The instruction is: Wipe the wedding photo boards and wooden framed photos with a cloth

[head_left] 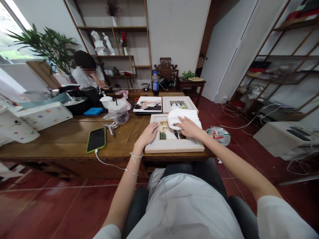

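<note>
A light-coloured picture frame (152, 144) lies flat at the table's front edge, a photo set within its pale mat. My left hand (149, 133) rests on the left side of this frame, fingers laid along the border. Over the upper right of the frame, my right hand (188, 127) grips a bunched white towel (175, 115), pressing it down. The towel and hand cover part of the photo. Just behind lies a second framed photo (177, 104), partly hidden by the towel.
Left of the frames are a picture stack (147, 104), a bagged cup (117, 109), a charging phone (96, 139) and a blue box (93, 111). A bottle (155, 83) stands behind. Another person (86, 71) sits at the far left. A lined bin (219, 135) stands right.
</note>
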Demonstrator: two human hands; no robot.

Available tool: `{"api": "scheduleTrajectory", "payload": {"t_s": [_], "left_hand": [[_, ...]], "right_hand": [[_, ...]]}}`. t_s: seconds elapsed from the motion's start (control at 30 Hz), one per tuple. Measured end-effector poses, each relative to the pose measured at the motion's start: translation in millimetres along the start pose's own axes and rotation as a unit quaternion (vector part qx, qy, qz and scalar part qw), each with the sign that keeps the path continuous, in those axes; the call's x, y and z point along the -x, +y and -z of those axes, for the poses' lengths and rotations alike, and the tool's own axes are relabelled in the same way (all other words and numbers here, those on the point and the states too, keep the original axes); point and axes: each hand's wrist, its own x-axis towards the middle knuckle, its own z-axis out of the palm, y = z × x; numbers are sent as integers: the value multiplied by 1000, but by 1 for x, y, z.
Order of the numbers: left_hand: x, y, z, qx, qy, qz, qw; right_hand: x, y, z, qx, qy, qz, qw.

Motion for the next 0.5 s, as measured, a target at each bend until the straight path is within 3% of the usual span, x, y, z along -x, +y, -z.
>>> {"api": "scheduleTrajectory", "payload": {"t_s": [0.13,0.23,0.33,0.5], "left_hand": [[0,-2,-1,-8,-11,-1,1000],[0,-1,-1,-15,-16,2,1000],[0,-2,-3,-19,-15,-1,1000],[-1,-4,-6,-21,-4,-4,1000]], "right_hand": [[-28,18,-7,14,29,-25,999],[-33,11,-5,23,9,-11,1000],[-21,-11,0,29,-14,28,999],[25,-59,23,7,-56,92,994]]}}
